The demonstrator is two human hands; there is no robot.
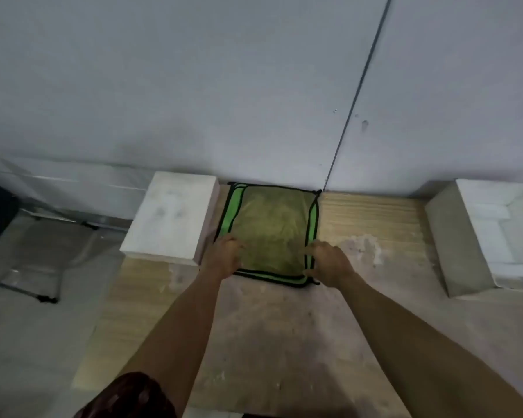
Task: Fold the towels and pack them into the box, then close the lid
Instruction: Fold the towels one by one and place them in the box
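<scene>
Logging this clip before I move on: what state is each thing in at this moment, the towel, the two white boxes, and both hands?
Green towel: flat on the wooden table, folded to a rectangle, not yet packed.
Left white box: top closed.
Right white box: open, interior showing, no towel seen inside.
Left hand: resting on the towel's near left corner.
Right hand: resting on the towel's near right corner.
</scene>
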